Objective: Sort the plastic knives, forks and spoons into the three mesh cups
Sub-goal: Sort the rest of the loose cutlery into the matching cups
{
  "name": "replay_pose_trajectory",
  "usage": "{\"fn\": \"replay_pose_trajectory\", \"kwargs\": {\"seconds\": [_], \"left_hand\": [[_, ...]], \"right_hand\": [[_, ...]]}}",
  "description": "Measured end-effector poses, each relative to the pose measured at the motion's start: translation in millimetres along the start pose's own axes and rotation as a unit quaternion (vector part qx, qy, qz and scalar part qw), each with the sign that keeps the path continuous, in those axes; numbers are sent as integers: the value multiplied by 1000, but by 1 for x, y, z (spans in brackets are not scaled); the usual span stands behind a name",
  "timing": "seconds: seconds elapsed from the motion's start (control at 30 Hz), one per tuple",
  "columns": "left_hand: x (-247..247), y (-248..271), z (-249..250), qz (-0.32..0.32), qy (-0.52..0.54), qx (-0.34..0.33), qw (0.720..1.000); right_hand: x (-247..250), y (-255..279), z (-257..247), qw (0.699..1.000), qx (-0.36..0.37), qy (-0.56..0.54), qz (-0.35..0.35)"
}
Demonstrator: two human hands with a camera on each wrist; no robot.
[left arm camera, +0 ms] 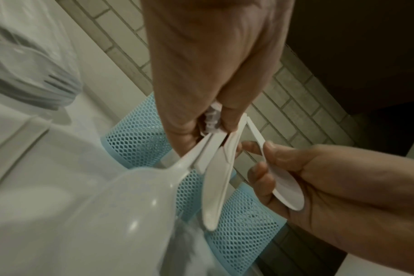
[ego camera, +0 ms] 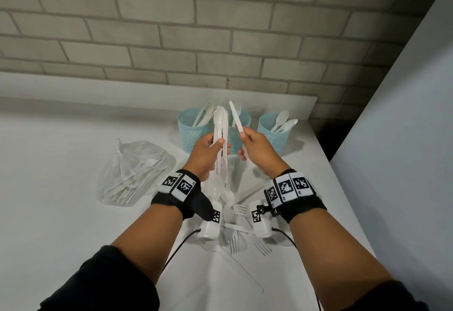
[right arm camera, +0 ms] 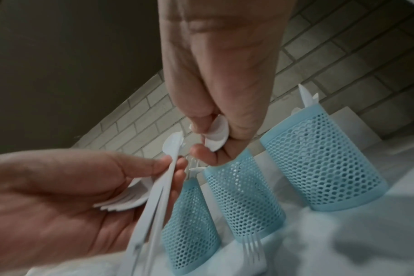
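While the left hand (ego camera: 208, 150) grips a bundle of white cutlery (ego camera: 220, 144) upright, a spoon bowl topmost, the right hand (ego camera: 255, 149) pinches a single spoon (ego camera: 236, 119), handle toward 11 o'clock. Three blue mesh cups (ego camera: 272, 134) stand at 12 o'clock on the desk (ego camera: 61, 176); loose cutlery (ego camera: 239, 225), partly hidden, lies at 6 o'clock

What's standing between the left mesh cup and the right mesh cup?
A third mesh cup with forks in it stands between the left cup and the right cup. The head view shows it, partly hidden behind the raised hands.
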State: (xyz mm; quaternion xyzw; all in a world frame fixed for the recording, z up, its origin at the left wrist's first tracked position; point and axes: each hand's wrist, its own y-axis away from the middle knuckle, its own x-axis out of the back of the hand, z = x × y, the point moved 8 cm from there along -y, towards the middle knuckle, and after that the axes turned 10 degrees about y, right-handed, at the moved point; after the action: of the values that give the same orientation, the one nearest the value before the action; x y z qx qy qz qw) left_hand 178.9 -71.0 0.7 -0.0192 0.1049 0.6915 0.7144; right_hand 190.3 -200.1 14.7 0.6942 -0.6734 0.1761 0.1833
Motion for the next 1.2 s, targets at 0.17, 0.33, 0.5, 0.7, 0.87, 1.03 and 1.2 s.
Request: {"fn": "replay_pose_trajectory", "kwargs": {"seconds": [0.17, 0.33, 0.5, 0.7, 0.87, 1.03, 1.2], "left_hand": [[1, -1, -6, 4, -11, 14, 1000], [2, -1, -10, 13, -25, 30, 999], [2, 0, -14, 14, -23, 38, 999], [1, 3, -18, -3, 35, 41, 999], [1, 5, -17, -7, 43, 31, 999], [4, 5, -17, -4, 35, 21, 999], [-1, 7, -17, -15, 45, 32, 998]], "right_hand": [[17, -2, 3, 999, 8, -40, 16], [54, -3, 15, 973, -26, -159, 166], [69, -7, 23, 931, -56, -288, 216], [69, -11, 20, 849, -86, -478, 209], [63, -10, 21, 835, -105, -497, 211], [62, -11, 24, 807, -90, -544, 211], [40, -10, 22, 842, -119, -502, 162]]}}
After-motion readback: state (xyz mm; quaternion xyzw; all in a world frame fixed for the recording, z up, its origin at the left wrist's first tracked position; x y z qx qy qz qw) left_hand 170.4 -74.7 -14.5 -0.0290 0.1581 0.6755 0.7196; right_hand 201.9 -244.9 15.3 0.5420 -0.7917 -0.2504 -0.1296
